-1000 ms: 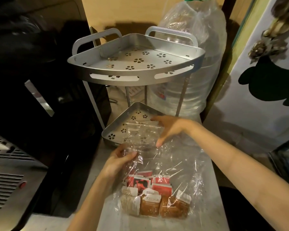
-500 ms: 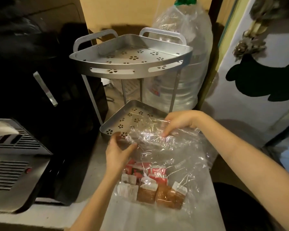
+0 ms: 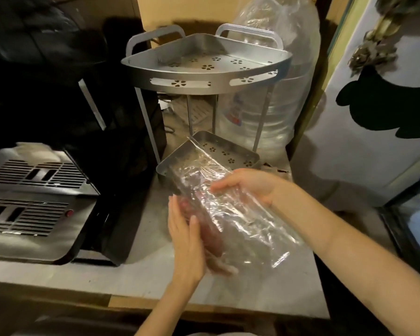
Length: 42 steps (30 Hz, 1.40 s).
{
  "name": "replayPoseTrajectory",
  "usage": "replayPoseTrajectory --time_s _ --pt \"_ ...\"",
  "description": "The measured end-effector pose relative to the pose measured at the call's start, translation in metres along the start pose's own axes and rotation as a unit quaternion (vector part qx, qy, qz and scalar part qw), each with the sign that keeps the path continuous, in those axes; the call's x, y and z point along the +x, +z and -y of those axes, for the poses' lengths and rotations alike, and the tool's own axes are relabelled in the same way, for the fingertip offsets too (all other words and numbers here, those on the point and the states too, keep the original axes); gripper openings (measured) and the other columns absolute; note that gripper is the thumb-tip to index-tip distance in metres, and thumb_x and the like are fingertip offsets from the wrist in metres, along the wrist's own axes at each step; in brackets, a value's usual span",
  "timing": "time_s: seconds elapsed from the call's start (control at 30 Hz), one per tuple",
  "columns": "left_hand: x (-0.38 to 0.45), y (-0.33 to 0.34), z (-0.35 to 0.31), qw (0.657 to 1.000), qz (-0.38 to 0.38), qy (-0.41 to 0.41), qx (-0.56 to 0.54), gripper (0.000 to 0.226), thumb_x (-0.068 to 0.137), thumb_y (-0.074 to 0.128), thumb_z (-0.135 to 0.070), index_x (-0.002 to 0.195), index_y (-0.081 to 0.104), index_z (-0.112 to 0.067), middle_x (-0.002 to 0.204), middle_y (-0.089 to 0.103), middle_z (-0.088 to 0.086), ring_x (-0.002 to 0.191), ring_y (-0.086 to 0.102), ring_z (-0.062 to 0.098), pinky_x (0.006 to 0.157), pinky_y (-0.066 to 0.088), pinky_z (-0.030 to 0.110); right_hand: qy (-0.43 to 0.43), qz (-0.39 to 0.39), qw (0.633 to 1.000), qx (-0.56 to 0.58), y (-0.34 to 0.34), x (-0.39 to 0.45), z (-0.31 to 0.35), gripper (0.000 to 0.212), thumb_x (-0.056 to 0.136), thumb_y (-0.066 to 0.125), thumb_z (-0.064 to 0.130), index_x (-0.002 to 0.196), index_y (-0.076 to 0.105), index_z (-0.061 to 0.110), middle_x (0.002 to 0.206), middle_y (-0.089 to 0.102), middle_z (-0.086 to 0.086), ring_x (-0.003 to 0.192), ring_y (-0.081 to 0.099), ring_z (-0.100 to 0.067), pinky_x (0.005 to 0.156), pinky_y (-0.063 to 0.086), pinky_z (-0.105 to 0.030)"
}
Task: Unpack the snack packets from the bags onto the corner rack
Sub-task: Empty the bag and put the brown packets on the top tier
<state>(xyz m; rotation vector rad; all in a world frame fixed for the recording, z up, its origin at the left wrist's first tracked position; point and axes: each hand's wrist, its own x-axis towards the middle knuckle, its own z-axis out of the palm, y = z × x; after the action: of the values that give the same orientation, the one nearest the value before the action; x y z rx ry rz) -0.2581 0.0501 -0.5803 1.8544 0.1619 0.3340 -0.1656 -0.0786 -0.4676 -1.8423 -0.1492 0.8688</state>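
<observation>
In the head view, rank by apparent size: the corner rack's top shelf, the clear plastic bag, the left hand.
1. Top shelf, widest.
2. Clear plastic bag; it looks nearly as big, but it is nearer the camera, so this order is unsure.
3. Left hand, plainly smallest.

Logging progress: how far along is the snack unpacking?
Done: nothing; both shelves of the corner rack look bare. In hand: the clear bag is lifted, left hand flat against its side, right hand holding its top; packets blur inside. Left: all packets.

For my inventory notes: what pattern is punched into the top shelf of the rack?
Small flower-shaped holes, on the silver top shelf; head view.
</observation>
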Motion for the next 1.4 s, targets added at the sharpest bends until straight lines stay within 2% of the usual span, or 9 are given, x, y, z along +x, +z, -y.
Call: replayPoseTrajectory --time_s 0.1,0.2,0.4,0.57,0.67,0.9,1.03,1.23,1.4 --pt "0.011 -0.018 0.008 0.997 0.008 0.002 -0.077 0.06 0.08 0.022 -0.073 0.136 0.007 -0.054 0.155 0.011 -0.013 0.141 0.014 0.004 0.116 0.017 0.047 0.029 0.062 0.984 0.168 0.028 0.006 0.0 0.027 0.093 0.048 0.018 0.109 0.062 0.002 0.114 0.06 -0.001 0.109 0.056 -0.024 0.077 0.048 -0.019" --pt "0.03 -0.033 0.011 0.994 0.028 0.006 -0.105 0.059 0.08 0.028 -0.073 0.136 0.021 -0.055 0.154 0.021 -0.01 0.14 0.023 0.011 0.114 0.021 0.051 0.023 0.077 0.95 0.302 0.035 0.015 -0.009 0.028 0.09 0.053 0.019 0.113 0.062 0.005 0.111 0.061 -0.005 0.084 0.061 -0.017 0.081 0.051 -0.032" --pt "0.039 -0.013 0.021 0.971 0.155 0.041 0.18 0.062 0.082 0.003 -0.063 0.138 0.006 -0.038 0.155 0.001 -0.01 0.141 -0.006 0.002 0.119 0.002 0.039 0.042 -0.094 0.941 0.321 0.015 -0.001 -0.057 0.012 0.085 0.058 0.023 0.091 0.066 0.016 0.078 0.065 0.004 0.057 0.058 -0.005 0.046 0.047 -0.015" --pt "0.027 0.023 0.04 0.903 0.229 0.074 0.356 0.067 0.079 -0.011 -0.065 0.139 -0.009 -0.038 0.154 -0.012 -0.007 0.14 -0.02 0.008 0.115 -0.013 0.04 0.051 -0.168 0.922 0.344 -0.012 -0.012 -0.115 0.035 0.08 0.064 0.025 0.112 0.066 0.012 0.098 0.07 -0.002 0.09 0.065 -0.019 0.07 0.052 -0.024" --pt "0.024 0.035 0.047 0.854 0.252 0.099 0.445 0.07 0.08 -0.013 -0.064 0.142 -0.013 -0.032 0.152 -0.021 -0.003 0.138 -0.025 0.014 0.113 -0.016 0.044 0.075 -0.229 0.932 0.272 -0.023 -0.016 -0.141 0.028 0.081 0.066 0.019 0.109 0.061 0.013 0.108 0.061 -0.004 0.103 0.06 -0.021 0.076 0.047 -0.025" --pt "0.02 0.043 0.05 0.807 0.267 0.136 0.509 0.064 0.087 -0.005 -0.061 0.141 -0.017 -0.029 0.151 -0.023 0.002 0.138 -0.027 0.02 0.113 -0.017 0.045 0.078 -0.355 0.931 0.028 -0.015 -0.014 -0.173 0.079 0.073 0.076 0.021 0.138 0.031 0.016 0.118 0.057 -0.014 0.096 0.058 -0.019 0.08 0.048 -0.028" --pt "0.02 0.044 0.051 0.789 0.274 0.154 0.529 0.066 0.088 -0.003 -0.063 0.142 -0.017 -0.027 0.151 -0.022 0.003 0.137 -0.028 0.021 0.105 -0.028 0.041 0.079 -0.359 0.903 -0.222 -0.014 -0.009 -0.171 0.093 0.077 0.07 0.035 0.146 0.012 0.014 0.148 0.03 -0.009 0.135 0.026 -0.027 0.108 0.028 -0.038" --pt "0.023 0.046 0.046 0.784 0.286 0.142 0.532 0.07 0.083 -0.007 -0.062 0.143 -0.014 -0.027 0.152 -0.019 0.003 0.138 -0.024 0.02 0.106 -0.024 0.041 -0.027 -0.302 0.882 -0.36 -0.019 0.01 -0.142 0.08 0.082 0.062 0.022 0.146 0.014 0.019 0.156 0.014 -0.002 0.143 0.004 -0.022 0.117 0.015 -0.039" --pt "0.033 0.046 0.033 0.805 0.3 0.116 0.498 0.061 0.092 0.009 -0.056 0.146 0.008 -0.026 0.157 -0.004 0.003 0.143 -0.012 0.018 0.112 -0.015 0.043 -0.086 -0.302 0.864 -0.394 -0.018 0.045 -0.123 0.061 0.09 0.051 0.028 0.144 0.024 0.015 0.153 0.026 -0.003 0.142 0.017 -0.019 0.116 0.011 -0.033"
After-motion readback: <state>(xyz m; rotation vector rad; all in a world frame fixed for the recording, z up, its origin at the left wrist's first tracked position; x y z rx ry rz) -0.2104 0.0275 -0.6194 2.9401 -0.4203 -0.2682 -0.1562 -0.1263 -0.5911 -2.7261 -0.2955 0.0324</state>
